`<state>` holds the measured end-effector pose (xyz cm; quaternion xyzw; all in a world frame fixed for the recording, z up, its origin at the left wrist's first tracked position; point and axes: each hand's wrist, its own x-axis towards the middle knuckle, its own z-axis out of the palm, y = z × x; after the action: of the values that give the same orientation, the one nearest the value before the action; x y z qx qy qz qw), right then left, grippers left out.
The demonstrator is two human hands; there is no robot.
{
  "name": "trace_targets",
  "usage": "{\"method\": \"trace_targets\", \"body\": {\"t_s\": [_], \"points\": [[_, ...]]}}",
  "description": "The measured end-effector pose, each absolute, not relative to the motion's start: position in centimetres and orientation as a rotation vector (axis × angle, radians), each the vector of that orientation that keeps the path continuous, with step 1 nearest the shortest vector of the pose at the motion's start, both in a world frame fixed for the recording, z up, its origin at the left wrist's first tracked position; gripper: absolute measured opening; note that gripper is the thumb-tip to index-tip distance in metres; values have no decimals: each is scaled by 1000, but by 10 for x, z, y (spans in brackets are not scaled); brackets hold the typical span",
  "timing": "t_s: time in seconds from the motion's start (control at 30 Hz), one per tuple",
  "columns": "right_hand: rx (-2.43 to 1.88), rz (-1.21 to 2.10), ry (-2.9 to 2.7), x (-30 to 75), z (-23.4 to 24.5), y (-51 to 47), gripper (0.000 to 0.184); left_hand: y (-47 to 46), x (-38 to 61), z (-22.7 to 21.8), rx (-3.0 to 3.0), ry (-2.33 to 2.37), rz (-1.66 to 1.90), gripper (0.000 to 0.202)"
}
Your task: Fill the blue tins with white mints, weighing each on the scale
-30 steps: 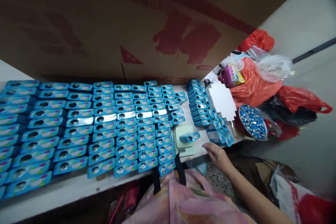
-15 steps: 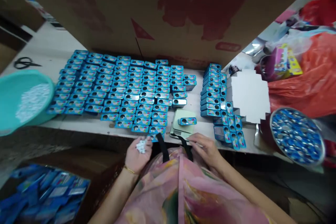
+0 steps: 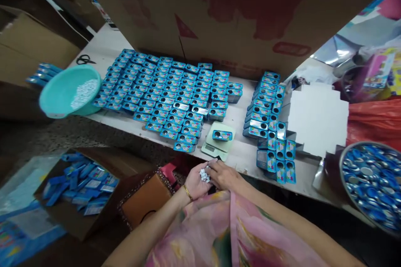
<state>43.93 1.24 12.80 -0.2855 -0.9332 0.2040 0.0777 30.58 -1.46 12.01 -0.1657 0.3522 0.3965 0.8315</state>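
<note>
A heap of small white candies [image 3: 205, 174] rests in the cupped palm of my left hand [image 3: 196, 183]. My right hand [image 3: 226, 175] meets it from the right, fingers bent together and fingertips at the heap; whether they grip any candies is hidden. Just beyond both hands, a pale green kitchen scale [image 3: 210, 147] carries one small blue tin [image 3: 222, 135] with a dark round opening on top. Left of the scale stand many similar blue tins [image 3: 163, 91] in close rows. Another group of blue tins [image 3: 260, 108] stands to the right.
A turquoise basin [image 3: 53, 96] with white candies is at the table's left end, near black scissors [image 3: 84, 59]. On the right are a white cardboard sheet [image 3: 318, 119] and a pot of blue-and-silver pieces [image 3: 371, 179]. A large carton [image 3: 156, 16] stands behind. Below left, a box [image 3: 94, 221] holds blue packets.
My left hand has moved right with the candies, and my right hand has come from the scale's front edge to meet it. The camera view has shifted.
</note>
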Motion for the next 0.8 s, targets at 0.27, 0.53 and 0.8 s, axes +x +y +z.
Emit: {"method": "trace_targets", "body": {"t_s": [0.27, 0.53, 0.8], "points": [[-1069, 758, -2685, 418, 131, 9, 19, -2, 275, 116, -328, 667, 694, 20], [-1219, 921, -2399, 409, 101, -6, 18, 1, 264, 99, -303, 687, 554, 12], [-1320, 1145, -1847, 417, 113, -8, 13, 13, 272, 83, -274, 706, 513, 15]]}}
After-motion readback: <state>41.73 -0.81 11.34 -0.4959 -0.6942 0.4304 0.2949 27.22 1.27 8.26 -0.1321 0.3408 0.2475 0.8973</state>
